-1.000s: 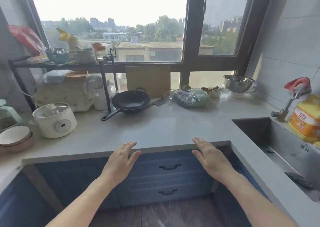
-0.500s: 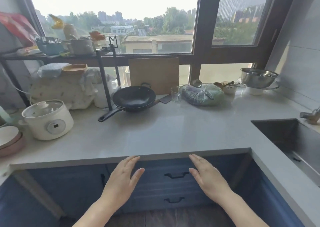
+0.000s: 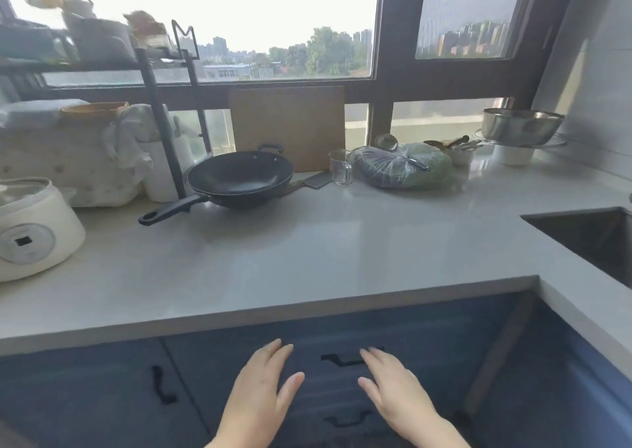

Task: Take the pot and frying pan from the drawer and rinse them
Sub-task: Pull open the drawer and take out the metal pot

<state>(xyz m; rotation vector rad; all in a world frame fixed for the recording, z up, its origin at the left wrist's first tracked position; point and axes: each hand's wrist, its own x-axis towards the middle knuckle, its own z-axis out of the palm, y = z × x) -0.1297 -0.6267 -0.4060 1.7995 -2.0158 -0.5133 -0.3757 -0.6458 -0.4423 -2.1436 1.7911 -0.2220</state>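
Blue drawers sit shut under the pale countertop (image 3: 307, 259). The upper drawer's black handle (image 3: 342, 360) lies between my two hands, and a lower handle (image 3: 347, 420) shows beneath it. My left hand (image 3: 260, 389) is flat and open, just left of the upper handle. Held the same way, my right hand (image 3: 393, 389) has its fingertips at the handle's right end. Neither hand holds anything. A black wok (image 3: 239, 179) with a long handle rests on the counter by the window. The steel sink (image 3: 588, 238) is at the right edge.
A white electric cooker (image 3: 30, 232) stands at the left. A black rack (image 3: 160, 112) with bowls, a wooden cutting board (image 3: 287, 122), a glass cup (image 3: 340, 167), a wrapped bundle with a ladle (image 3: 403, 165) and a steel bowl (image 3: 519, 126) line the window side. A cabinet door handle (image 3: 162, 384) is further left.
My view has moved closer and lower toward the drawers. Both hands have dropped below the counter edge and now sit on either side of the upper drawer handle.
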